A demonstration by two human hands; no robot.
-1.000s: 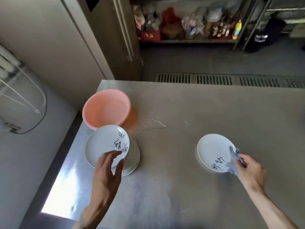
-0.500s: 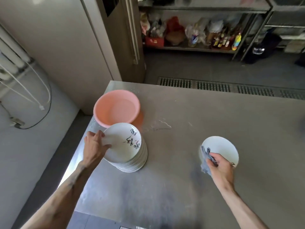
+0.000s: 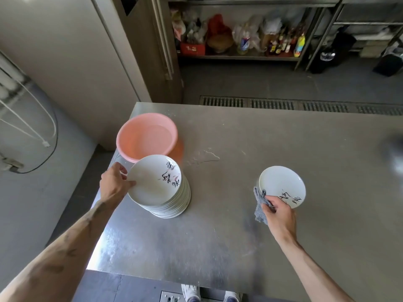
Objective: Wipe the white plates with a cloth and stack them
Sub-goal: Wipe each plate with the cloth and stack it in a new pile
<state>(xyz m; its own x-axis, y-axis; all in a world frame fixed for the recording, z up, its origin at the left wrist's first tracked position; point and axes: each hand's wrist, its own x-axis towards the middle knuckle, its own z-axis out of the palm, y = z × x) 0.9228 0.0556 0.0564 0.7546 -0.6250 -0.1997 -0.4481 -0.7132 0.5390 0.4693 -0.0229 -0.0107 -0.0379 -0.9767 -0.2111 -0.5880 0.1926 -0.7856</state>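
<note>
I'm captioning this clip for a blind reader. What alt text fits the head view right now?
At a steel table, the left hand grips the top plate of a tall white stack, while the right hand holds a grey cloth against a single plate. A pink basin sits behind the stack.

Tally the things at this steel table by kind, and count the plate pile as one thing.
Pink basin: 1
Plate pile: 1
Lone plate: 1
Grey cloth: 1
Total: 4

Black brush characters on top plate [image 3: 150, 184], same on single plate [image 3: 280, 183], none legible
</note>
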